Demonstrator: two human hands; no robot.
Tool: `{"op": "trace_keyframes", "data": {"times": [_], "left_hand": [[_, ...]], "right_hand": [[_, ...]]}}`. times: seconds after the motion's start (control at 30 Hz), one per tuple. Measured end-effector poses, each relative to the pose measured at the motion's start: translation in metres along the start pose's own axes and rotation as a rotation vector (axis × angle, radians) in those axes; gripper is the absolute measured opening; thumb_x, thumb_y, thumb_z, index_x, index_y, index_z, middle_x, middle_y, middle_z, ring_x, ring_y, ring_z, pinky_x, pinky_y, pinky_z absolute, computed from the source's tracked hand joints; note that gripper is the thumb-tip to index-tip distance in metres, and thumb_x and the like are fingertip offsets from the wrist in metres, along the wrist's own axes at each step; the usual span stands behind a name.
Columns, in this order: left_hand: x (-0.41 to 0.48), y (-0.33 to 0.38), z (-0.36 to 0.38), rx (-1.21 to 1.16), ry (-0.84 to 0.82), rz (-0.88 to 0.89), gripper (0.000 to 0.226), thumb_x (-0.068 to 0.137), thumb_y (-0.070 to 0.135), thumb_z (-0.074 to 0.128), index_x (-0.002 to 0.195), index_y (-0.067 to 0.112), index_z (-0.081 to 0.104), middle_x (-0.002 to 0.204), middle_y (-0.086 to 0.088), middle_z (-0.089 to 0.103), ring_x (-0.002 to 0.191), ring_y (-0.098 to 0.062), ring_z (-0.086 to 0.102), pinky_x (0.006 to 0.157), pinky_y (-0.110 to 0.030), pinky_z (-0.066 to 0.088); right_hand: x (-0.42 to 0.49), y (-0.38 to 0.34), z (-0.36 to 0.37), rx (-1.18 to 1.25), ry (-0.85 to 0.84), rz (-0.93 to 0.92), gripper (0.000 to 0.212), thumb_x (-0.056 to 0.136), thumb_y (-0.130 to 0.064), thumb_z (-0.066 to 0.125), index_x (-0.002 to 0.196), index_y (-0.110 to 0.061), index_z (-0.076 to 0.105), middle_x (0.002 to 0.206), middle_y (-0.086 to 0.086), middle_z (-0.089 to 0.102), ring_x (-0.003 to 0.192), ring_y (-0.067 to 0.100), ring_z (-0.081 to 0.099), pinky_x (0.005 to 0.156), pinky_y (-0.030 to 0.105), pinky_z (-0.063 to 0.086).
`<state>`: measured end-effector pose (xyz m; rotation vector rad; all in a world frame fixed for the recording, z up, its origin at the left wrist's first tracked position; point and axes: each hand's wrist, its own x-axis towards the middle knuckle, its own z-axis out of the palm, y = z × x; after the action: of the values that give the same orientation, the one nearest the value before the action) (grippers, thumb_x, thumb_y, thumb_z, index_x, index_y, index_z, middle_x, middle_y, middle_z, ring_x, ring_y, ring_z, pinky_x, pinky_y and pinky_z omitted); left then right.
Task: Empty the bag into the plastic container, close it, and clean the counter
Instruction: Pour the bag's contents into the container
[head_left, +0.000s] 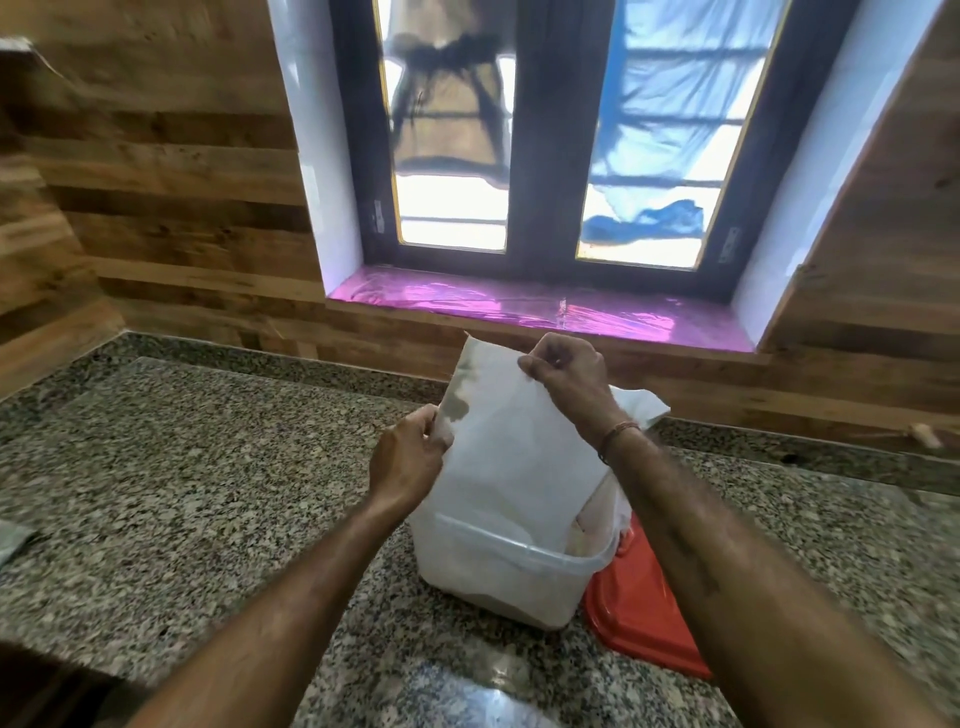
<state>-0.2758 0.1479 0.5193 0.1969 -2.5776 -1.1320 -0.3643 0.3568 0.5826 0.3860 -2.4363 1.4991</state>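
A white bag (511, 447) is held upside down over a translucent plastic container (498, 569) standing on the granite counter (182, 467). The bag's lower end hangs inside the container. My left hand (410, 460) pinches the bag's left edge at mid height. My right hand (563, 376) grips its raised top corner. A red lid (641, 610) lies flat on the counter, partly under the container's right side. Pale contents show faintly through the container wall.
A wood-panelled wall runs behind the counter, with a window and a pink-lined sill (540, 306) above it. A grey cloth edge (13, 540) lies at the far left of the counter. A small pale object (924, 434) sits at the right by the wall.
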Motion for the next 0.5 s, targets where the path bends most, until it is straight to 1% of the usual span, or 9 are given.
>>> {"op": "trace_keyframes", "data": {"times": [0.07, 0.17, 0.27, 0.4, 0.43, 0.47, 0.5], "left_hand": [[-0.001, 0.005, 0.004, 0.025, -0.001, -0.013, 0.003, 0.094, 0.027, 0.066, 0.094, 0.025, 0.067, 0.087, 0.009, 0.074, 0.079, -0.016, 0.070, 0.071, -0.044, 0.060], [0.001, -0.001, 0.004, 0.004, 0.051, -0.104, 0.016, 0.084, 0.033, 0.080, 0.086, 0.024, 0.068, 0.084, 0.008, 0.073, 0.078, -0.016, 0.069, 0.070, -0.039, 0.059], [-0.003, -0.009, 0.002, -0.088, 0.078, -0.157, 0.021, 0.078, 0.028, 0.088, 0.072, 0.021, 0.070, 0.072, 0.007, 0.073, 0.073, -0.019, 0.072, 0.067, -0.039, 0.059], [-0.007, -0.005, 0.003, -0.150, 0.101, -0.114, 0.024, 0.076, 0.024, 0.090, 0.064, 0.020, 0.069, 0.064, 0.008, 0.071, 0.067, -0.016, 0.071, 0.065, -0.035, 0.057], [-0.007, -0.004, 0.004, -0.159, 0.094, -0.104, 0.025, 0.075, 0.023, 0.090, 0.063, 0.019, 0.068, 0.062, 0.008, 0.071, 0.065, -0.014, 0.070, 0.064, -0.034, 0.057], [-0.009, -0.006, 0.006, -0.164, 0.093, -0.105, 0.026, 0.075, 0.022, 0.090, 0.062, 0.019, 0.068, 0.062, 0.008, 0.070, 0.064, -0.014, 0.069, 0.064, -0.033, 0.056], [-0.010, -0.009, 0.005, -0.165, 0.103, -0.124, 0.027, 0.076, 0.022, 0.090, 0.062, 0.018, 0.068, 0.062, 0.008, 0.070, 0.064, -0.015, 0.069, 0.064, -0.033, 0.056]], "right_hand": [[-0.003, 0.005, -0.002, 0.020, 0.063, 0.023, 0.022, 0.092, -0.027, 0.077, 0.075, -0.016, 0.069, 0.080, 0.002, 0.072, 0.085, 0.022, 0.070, 0.078, 0.039, 0.060], [-0.007, 0.008, -0.009, 0.046, 0.144, 0.069, 0.025, 0.094, -0.030, 0.075, 0.073, -0.021, 0.064, 0.081, 0.004, 0.072, 0.087, 0.028, 0.070, 0.081, 0.047, 0.061], [-0.007, 0.009, -0.017, 0.055, 0.151, 0.100, 0.028, 0.094, -0.031, 0.075, 0.070, -0.024, 0.062, 0.082, 0.005, 0.073, 0.087, 0.028, 0.071, 0.081, 0.047, 0.062], [-0.002, 0.012, -0.020, 0.033, 0.185, 0.159, 0.027, 0.092, -0.032, 0.077, 0.070, -0.023, 0.064, 0.084, 0.003, 0.074, 0.086, 0.026, 0.071, 0.081, 0.047, 0.063], [-0.001, 0.012, -0.023, 0.048, 0.167, 0.165, 0.027, 0.092, -0.029, 0.077, 0.069, -0.023, 0.064, 0.084, 0.004, 0.073, 0.083, 0.026, 0.070, 0.079, 0.045, 0.062], [0.000, 0.010, -0.026, 0.085, 0.105, 0.154, 0.028, 0.093, -0.026, 0.076, 0.068, -0.023, 0.064, 0.083, 0.006, 0.072, 0.079, 0.023, 0.068, 0.075, 0.041, 0.061], [0.001, 0.008, -0.030, 0.125, -0.002, 0.134, 0.028, 0.095, -0.023, 0.075, 0.069, -0.022, 0.064, 0.082, 0.006, 0.071, 0.076, 0.019, 0.066, 0.072, 0.036, 0.057]]}}
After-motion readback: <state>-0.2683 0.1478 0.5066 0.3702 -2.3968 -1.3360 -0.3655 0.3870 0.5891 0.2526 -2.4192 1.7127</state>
